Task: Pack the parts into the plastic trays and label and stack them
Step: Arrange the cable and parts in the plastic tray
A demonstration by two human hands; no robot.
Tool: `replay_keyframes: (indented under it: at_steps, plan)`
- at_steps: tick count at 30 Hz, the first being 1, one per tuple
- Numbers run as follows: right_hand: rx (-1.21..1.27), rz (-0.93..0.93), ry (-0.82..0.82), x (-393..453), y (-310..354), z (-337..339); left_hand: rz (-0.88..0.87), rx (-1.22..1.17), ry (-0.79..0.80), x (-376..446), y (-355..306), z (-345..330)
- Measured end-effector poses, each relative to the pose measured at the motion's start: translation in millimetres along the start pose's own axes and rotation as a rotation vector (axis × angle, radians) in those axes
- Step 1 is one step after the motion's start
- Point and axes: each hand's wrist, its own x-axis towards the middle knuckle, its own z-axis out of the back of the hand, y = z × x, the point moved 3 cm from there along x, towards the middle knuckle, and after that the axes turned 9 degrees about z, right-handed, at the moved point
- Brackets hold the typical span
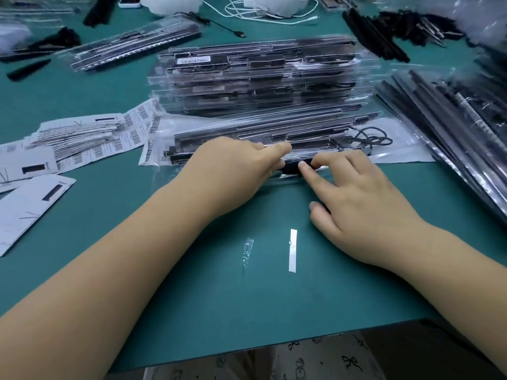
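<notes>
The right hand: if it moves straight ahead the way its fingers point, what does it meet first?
The right hand already touches a small black part; beyond it probably comes the clear tray.

A white cable (270, 15) lies coiled on the green mat (219, 297).
</notes>
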Motion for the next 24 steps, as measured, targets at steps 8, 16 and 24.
replay_keyframes:
  at_steps: [8, 16, 24]
  plan:
    - [-0.053, 0.058, -0.089, -4, 5, -2, 0.004, 0.036, 0.046, 0, 3, -6]
    - [-0.043, 0.101, -0.092, 0, 6, -2, -0.005, 0.100, 0.094, 4, 2, -7]
    - [0.203, -0.043, -0.507, -8, -3, 7, 0.020, 0.187, 0.168, 2, -3, -4]
